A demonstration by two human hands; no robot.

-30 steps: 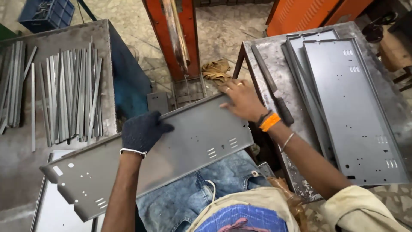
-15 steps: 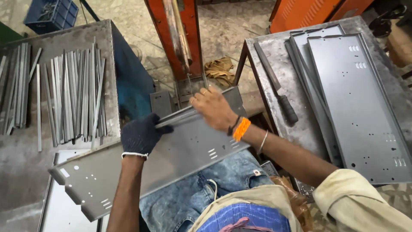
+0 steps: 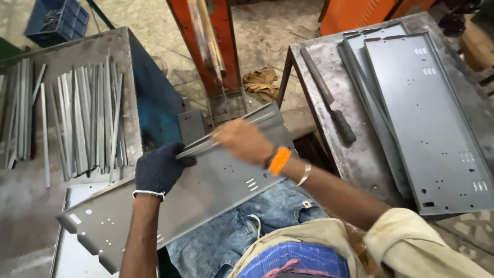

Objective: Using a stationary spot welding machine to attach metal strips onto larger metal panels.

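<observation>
While the long grey metal panel lies slanted across your lap, your gloved left hand is closed around its upper edge near the middle. Your bare right hand, with an orange band at the wrist, pinches a thin metal strip against that same edge. More strips lie on the counter to your left. More panels and a file rest on the right counter.
</observation>
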